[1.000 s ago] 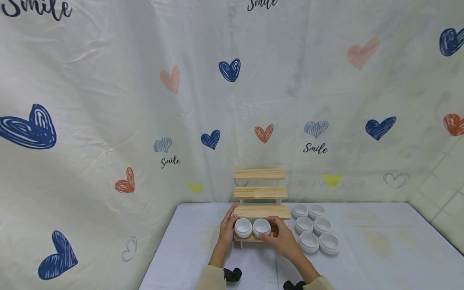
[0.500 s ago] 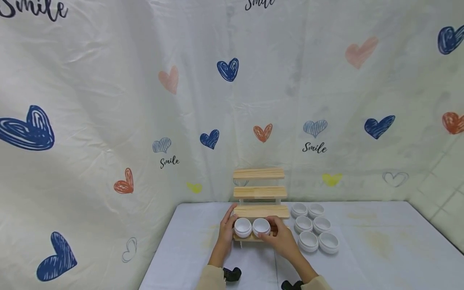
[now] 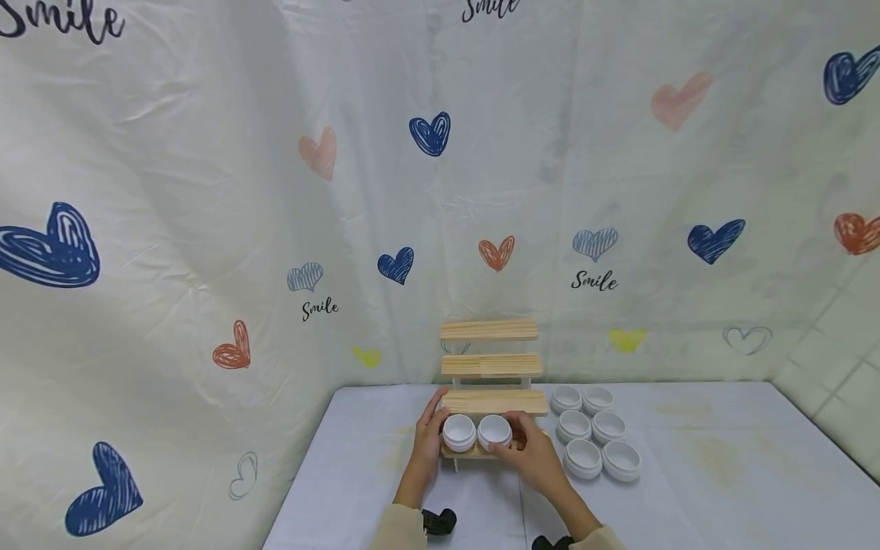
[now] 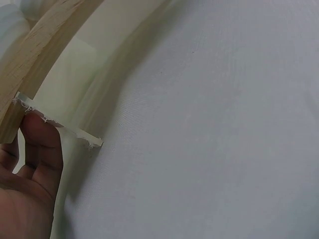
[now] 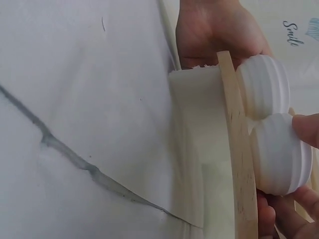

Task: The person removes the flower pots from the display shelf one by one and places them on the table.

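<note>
A stepped display stand with pale wooden shelves and white side legs stands near the back of the table. Two small white ribbed bowls sit side by side on its lowest shelf. My right hand pinches the right-hand bowl between thumb and fingers, and its base meets the shelf. At the stand's left end, my left hand holds the side, with a curled finger under the shelf board against the white leg. Whether the left thumb touches the left bowl is unclear.
Right of the stand, several more white bowls stand in two columns on the white-covered table. A heart-printed curtain hangs directly behind. The stand's three upper shelves carry nothing.
Both hands, the stand and the bowls keep their places; only the head view has shifted very slightly.
</note>
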Available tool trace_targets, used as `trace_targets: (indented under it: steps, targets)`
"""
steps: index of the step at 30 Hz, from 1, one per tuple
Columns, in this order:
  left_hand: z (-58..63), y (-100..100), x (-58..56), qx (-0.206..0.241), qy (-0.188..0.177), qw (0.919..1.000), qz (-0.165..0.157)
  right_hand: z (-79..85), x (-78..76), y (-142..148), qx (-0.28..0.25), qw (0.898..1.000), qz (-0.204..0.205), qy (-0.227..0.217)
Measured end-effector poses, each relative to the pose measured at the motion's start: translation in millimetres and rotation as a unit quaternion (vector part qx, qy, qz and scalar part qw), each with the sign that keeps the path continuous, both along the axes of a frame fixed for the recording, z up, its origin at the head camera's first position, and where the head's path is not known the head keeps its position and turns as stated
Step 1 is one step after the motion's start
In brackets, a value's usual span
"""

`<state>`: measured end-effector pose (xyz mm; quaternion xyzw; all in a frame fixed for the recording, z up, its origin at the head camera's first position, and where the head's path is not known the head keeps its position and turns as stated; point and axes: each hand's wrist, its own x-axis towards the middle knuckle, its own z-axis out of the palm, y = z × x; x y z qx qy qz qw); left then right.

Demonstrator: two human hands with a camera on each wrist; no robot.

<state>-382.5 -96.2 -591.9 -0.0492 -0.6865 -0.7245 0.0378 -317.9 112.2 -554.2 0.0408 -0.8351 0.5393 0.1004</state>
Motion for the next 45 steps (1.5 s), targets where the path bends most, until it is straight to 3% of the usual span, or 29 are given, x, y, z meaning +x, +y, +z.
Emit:
trace_targets:
  steps: [15, 25, 33, 39, 45]
  targets:
    - [-2.6, 1, -2.6, 0.010, 0.003, 0.9999, -0.005, -4.8, 2.2, 3, -0.034, 0.999, -0.004, 0.017]
    - [-4.8, -1, -5.6, 0.010, -0.016, 0.9998, -0.003, 0.5, 6.7, 6, -0.061, 0.998, -0.008, -0.001]
    - [-5.2, 0, -6.3, 0.003, -0.009, 1.0000, 0.000, 0.7, 9.1, 7, -0.104, 0.995, -0.001, 0.005]
    - [-5.0, -1, -7.0, 0.002, -0.007, 1.0000, 0.002, -0.1, 10.1, 7, -0.108, 0.994, -0.003, 0.019]
    - [-4.6, -1, -6.4, 0.002, -0.004, 1.0000, 0.000, 0.3, 12.4, 10, -0.129, 0.992, 0.004, 0.006]
